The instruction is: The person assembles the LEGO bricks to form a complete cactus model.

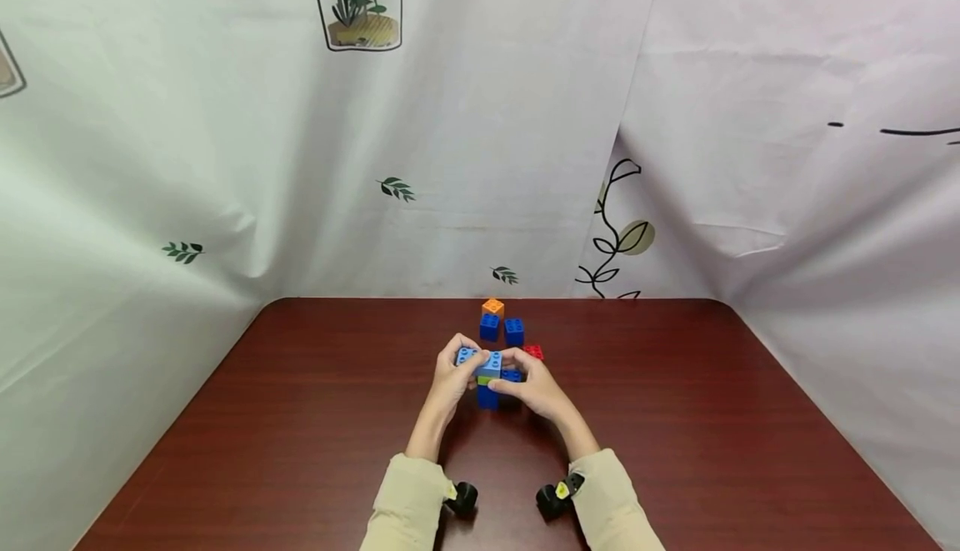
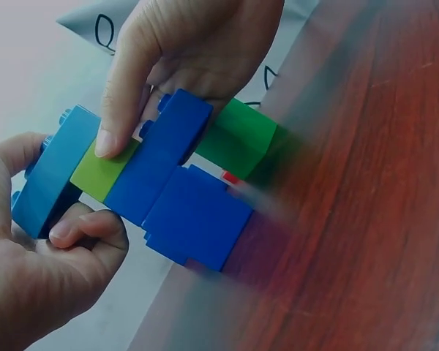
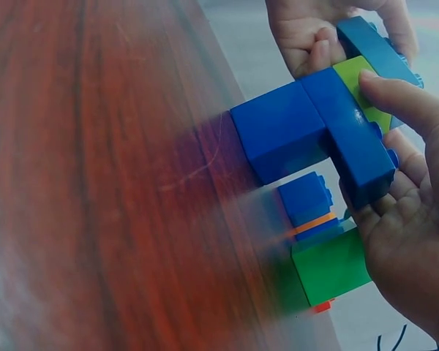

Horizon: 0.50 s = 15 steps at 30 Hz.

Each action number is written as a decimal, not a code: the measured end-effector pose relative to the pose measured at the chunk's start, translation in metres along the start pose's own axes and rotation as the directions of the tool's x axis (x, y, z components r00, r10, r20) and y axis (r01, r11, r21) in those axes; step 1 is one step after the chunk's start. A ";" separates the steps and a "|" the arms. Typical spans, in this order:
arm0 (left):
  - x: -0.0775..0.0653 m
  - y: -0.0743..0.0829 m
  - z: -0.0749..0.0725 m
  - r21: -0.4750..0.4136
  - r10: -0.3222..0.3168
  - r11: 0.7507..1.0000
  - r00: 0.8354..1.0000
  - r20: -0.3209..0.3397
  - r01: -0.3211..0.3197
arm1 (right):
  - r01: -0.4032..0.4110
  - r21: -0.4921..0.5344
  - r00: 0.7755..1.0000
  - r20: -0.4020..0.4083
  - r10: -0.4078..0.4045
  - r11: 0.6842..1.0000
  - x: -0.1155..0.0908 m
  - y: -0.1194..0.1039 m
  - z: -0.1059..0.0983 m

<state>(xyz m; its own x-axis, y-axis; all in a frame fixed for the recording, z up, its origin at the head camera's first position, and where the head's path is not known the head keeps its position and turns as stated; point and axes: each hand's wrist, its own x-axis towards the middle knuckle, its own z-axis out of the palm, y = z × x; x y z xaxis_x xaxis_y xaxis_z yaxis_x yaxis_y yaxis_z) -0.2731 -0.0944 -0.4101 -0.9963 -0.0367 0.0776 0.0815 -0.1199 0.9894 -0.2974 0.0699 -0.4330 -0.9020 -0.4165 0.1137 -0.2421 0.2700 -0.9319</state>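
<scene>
A small stack of toy building bricks stands on the table between the two hands. At its top lies a light blue brick (image 2: pixel 55 175), sticking out to the left. Under that sits a lime green brick (image 2: pixel 102 175), then a longer dark blue brick (image 2: pixel 164 153) reaching to the right, and a dark blue block (image 2: pixel 197 219) at the bottom. My left hand (image 1: pixel 450 376) grips the light blue brick, thumb on top and fingers curled beneath. With thumb on the lime green brick's near side and fingers behind, my right hand (image 1: pixel 542 388) holds the stack.
Behind the hands are an orange brick (image 1: pixel 492 308), two dark blue bricks (image 1: pixel 489 328) and a red brick (image 1: pixel 533 352). A green block (image 3: pixel 333 267) shows beyond the stack in the wrist views. A white printed cloth (image 1: pixel 480 117) hangs behind the brown table (image 1: pixel 337 418).
</scene>
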 end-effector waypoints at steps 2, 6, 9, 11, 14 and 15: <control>0.000 0.000 -0.001 0.001 -0.007 1.000 1.000 -0.003 0.007 | 0.000 0.007 1.000 -0.010 0.000 1.000 0.004 0.009 0.002; 0.000 -0.002 0.000 0.008 -0.007 1.000 1.000 -0.017 0.007 | 0.013 0.009 1.000 -0.020 -0.013 1.000 0.008 0.020 0.003; -0.001 -0.005 0.001 0.018 -0.004 1.000 0.999 -0.049 0.004 | 0.018 0.010 1.000 -0.019 -0.018 1.000 0.008 0.020 0.002; -0.002 -0.007 0.002 0.013 0.001 1.000 0.997 -0.071 0.000 | 0.021 0.008 1.000 -0.021 -0.021 1.000 0.007 0.019 0.002; -0.003 -0.009 0.004 -0.006 0.010 1.000 0.995 -0.098 -0.011 | 0.034 0.005 0.999 -0.023 -0.033 0.999 0.006 0.018 0.001; -0.003 -0.009 0.005 -0.011 0.014 1.000 0.994 -0.105 -0.015 | 0.038 0.005 0.999 -0.023 -0.038 0.999 0.006 0.017 0.001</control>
<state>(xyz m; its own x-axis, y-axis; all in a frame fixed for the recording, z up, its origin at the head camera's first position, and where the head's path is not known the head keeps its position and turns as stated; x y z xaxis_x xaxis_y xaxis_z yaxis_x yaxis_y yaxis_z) -0.2711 -0.0886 -0.4189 -0.9868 -0.1422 0.0779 0.0966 -0.1299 0.9868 -0.3066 0.0715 -0.4488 -0.8999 -0.4068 0.1569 -0.2745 0.2492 -0.9287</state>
